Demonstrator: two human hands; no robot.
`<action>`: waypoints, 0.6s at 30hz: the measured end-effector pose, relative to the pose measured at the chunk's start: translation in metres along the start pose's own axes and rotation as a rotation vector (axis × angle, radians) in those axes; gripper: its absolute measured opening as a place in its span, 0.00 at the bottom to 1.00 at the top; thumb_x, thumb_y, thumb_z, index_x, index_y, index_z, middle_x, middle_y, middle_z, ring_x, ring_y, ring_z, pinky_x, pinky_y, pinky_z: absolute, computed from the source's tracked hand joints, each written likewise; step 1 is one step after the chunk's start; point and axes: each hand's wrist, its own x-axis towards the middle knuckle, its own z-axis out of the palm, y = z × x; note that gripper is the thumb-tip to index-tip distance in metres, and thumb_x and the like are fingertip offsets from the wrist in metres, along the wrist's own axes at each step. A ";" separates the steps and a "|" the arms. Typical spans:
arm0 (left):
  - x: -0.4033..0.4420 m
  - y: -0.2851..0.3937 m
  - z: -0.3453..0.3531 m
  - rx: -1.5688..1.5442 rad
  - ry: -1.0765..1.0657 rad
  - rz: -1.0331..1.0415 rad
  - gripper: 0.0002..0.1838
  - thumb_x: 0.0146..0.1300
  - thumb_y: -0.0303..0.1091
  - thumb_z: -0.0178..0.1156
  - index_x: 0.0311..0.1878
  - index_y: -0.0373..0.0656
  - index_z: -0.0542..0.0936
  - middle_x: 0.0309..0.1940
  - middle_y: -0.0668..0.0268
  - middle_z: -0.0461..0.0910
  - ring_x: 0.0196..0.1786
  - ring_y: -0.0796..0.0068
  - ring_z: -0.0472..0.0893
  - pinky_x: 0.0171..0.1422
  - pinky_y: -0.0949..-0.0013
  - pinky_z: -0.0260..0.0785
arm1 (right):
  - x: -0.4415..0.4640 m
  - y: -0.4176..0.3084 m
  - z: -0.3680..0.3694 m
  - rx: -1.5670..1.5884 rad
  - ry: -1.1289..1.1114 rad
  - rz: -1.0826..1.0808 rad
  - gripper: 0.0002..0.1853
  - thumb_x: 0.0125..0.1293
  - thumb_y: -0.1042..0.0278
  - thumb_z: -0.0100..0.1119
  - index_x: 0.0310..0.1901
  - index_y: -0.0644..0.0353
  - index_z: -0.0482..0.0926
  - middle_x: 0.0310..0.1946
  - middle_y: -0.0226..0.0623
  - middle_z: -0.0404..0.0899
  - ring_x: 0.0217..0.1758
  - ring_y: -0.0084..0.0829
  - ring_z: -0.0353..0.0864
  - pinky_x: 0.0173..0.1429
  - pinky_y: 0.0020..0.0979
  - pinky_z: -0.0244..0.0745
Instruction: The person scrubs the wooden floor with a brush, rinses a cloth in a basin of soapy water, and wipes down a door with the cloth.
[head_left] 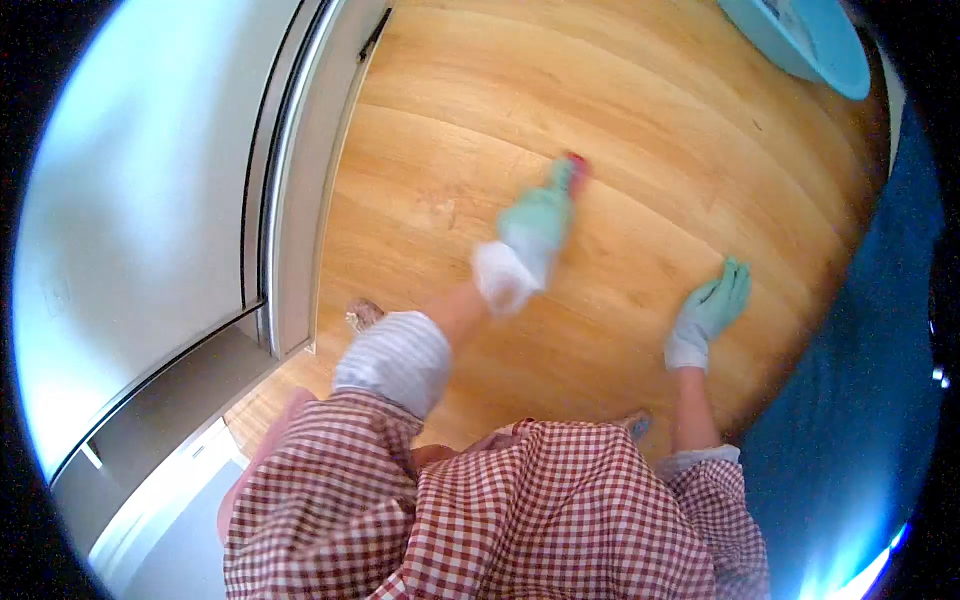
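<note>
A person's left hand (535,222), in a pale green-and-white glove, appears closed on a small red object (577,171) at upper centre of the frame; motion blur hides the exact hold and what the object is. Well apart at centre right, the gloved right hand (712,308) lies with fingers extended, apparently palm down on the wood-patterned floor (480,75). Left of the left hand, a pale mark (437,207) shows on the boards. Around them stand a white panel (130,190) at left, a dark blue surface (850,340) at right and a light blue basin (852,72), cut off at upper right. The red object could slip if the glove is wet or the hold loose; the propping right hand could skid on slick boards, and a careless arm might knock the basin.
</note>
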 end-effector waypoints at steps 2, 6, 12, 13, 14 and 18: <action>-0.002 0.019 -0.016 0.020 -0.110 0.051 0.32 0.79 0.32 0.42 0.84 0.42 0.56 0.70 0.45 0.75 0.36 0.53 0.89 0.40 0.45 0.80 | 0.003 -0.002 -0.002 0.006 0.006 -0.011 0.26 0.72 0.72 0.49 0.71 0.65 0.73 0.75 0.58 0.68 0.79 0.57 0.64 0.85 0.54 0.51; 0.044 -0.127 -0.017 -0.721 0.396 -0.052 0.31 0.82 0.54 0.44 0.78 0.44 0.68 0.50 0.49 0.88 0.55 0.56 0.86 0.59 0.53 0.78 | -0.004 0.007 0.008 0.003 0.015 -0.027 0.24 0.72 0.73 0.48 0.69 0.67 0.75 0.73 0.58 0.71 0.78 0.57 0.66 0.85 0.53 0.53; 0.059 -0.208 -0.062 -0.198 0.271 -0.514 0.27 0.84 0.49 0.39 0.77 0.44 0.66 0.41 0.50 0.89 0.42 0.51 0.89 0.41 0.49 0.80 | 0.002 0.001 0.000 -0.075 0.063 -0.059 0.22 0.74 0.72 0.49 0.66 0.68 0.77 0.71 0.58 0.74 0.76 0.57 0.69 0.83 0.52 0.57; 0.042 -0.161 -0.063 -0.198 0.265 -0.360 0.27 0.84 0.45 0.39 0.78 0.45 0.63 0.38 0.51 0.89 0.38 0.52 0.89 0.38 0.48 0.79 | 0.003 0.000 -0.002 -0.110 0.065 -0.079 0.21 0.76 0.73 0.48 0.66 0.68 0.77 0.70 0.56 0.74 0.76 0.56 0.70 0.83 0.51 0.58; 0.025 -0.112 -0.054 -0.199 0.254 -0.207 0.26 0.83 0.42 0.40 0.79 0.45 0.61 0.35 0.53 0.88 0.34 0.52 0.89 0.34 0.46 0.78 | 0.005 0.004 -0.006 -0.146 0.062 -0.099 0.20 0.77 0.74 0.48 0.66 0.68 0.77 0.70 0.55 0.75 0.76 0.55 0.70 0.82 0.49 0.59; 0.003 -0.032 -0.008 -0.008 0.143 0.096 0.27 0.83 0.44 0.39 0.80 0.45 0.63 0.36 0.49 0.87 0.33 0.47 0.87 0.35 0.43 0.77 | 0.012 0.011 0.002 -0.121 0.036 -0.077 0.23 0.74 0.69 0.49 0.66 0.67 0.77 0.70 0.60 0.74 0.75 0.59 0.70 0.82 0.53 0.59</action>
